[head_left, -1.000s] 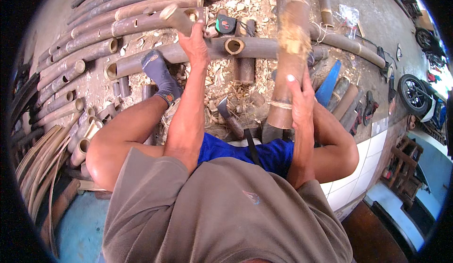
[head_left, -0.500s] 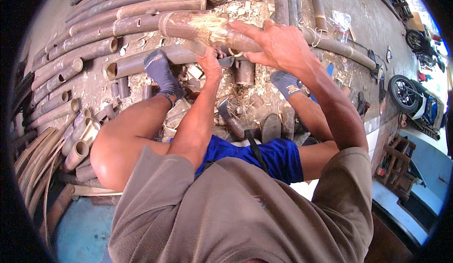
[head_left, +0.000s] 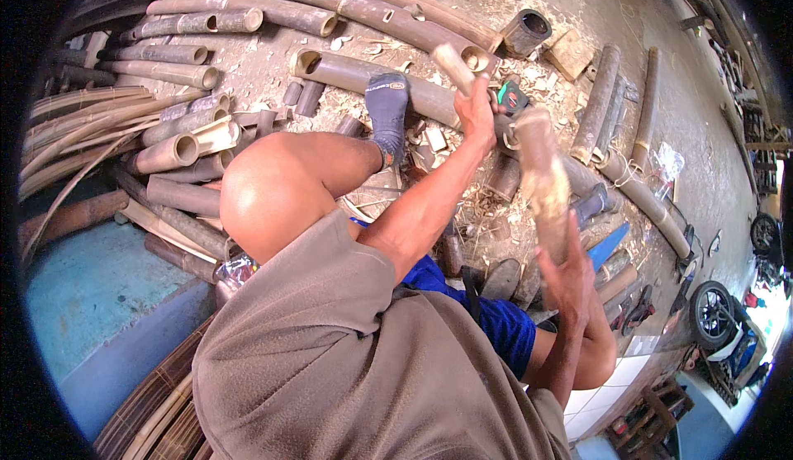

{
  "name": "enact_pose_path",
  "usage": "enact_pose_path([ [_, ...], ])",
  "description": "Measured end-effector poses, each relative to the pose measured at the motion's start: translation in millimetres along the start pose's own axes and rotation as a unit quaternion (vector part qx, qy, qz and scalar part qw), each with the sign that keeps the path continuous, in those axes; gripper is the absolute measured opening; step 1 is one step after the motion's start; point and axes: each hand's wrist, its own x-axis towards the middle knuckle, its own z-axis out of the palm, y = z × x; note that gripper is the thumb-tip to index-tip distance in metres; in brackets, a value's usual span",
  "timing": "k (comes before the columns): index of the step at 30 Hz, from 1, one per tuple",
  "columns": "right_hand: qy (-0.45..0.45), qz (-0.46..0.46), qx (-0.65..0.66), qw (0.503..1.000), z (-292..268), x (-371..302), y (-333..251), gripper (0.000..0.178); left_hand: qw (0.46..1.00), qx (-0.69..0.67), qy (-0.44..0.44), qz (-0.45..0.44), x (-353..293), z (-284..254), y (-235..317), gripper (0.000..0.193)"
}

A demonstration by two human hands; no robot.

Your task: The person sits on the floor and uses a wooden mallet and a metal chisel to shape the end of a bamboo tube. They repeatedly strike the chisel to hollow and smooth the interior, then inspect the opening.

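My left hand is closed round the pale wooden handle of a tool. Its dark blade showed half a second ago; now I cannot make it out. My right hand grips the near end of a brown bamboo tube, which slants away from me and is smeared by motion. A patch on the tube is scraped down to pale fibre. Just beyond my left hand a black and green tape measure lies among shavings. A long bamboo tube rests on the ground past my socked foot.
Several bamboo poles, some with cut holes, lie at the far left. Split bamboo strips are heaped on the left. More tubes lie at the far right, near a blue pointed piece. A motorcycle wheel stands at the right.
The bamboo tube has swung from lying crosswise to pointing away from me. My right hand has come nearer to my body with it. The view has turned to the left.
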Motion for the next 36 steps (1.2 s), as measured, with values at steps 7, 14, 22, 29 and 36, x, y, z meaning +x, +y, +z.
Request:
enact_pose_path([
  [7,-0.223,-0.001,-0.122,0.967,48.6,-36.5,17.0,0.099,0.811,0.535,-0.08,0.224,65.4,24.8,39.1,0.054],
  [14,-0.188,0.035,-0.16,0.968,98.3,-38.8,62.8,0.088,0.475,0.78,-0.273,0.302,109.8,1.5,33.9,0.051],
  [22,-0.245,0.14,-0.172,0.944,103.3,-31.8,88.0,0.071,0.391,0.865,-0.211,0.233,139.3,-55.0,41.4,0.058],
  [29,-0.221,0.178,-0.169,0.944,121.0,-40.1,109.9,0.063,0.405,0.849,-0.198,0.274,154.9,-69.7,49.5,0.06],
  [36,-0.142,0.06,-0.184,0.971,121.5,-22.0,55.5,0.043,0.412,0.734,-0.44,0.313,102.7,-55.9,9.6,0.088],
])
